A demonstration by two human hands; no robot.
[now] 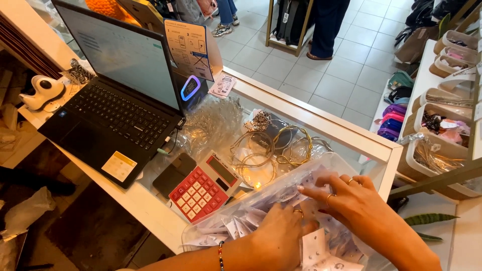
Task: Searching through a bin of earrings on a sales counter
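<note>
A clear plastic bag [281,200] lay open on the glass counter, just beside the red calculator, crammed with small white cards [315,251], each sealed in its own little transparent sleeve. The cards sat in a loose jumble, tilted every which way. A few nearest the edge showed tiny studs pinned to them; what the rest carried was too small to tell.

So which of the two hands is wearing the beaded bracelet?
The left hand: beads circle its wrist. The right hand wears only rings.
</note>
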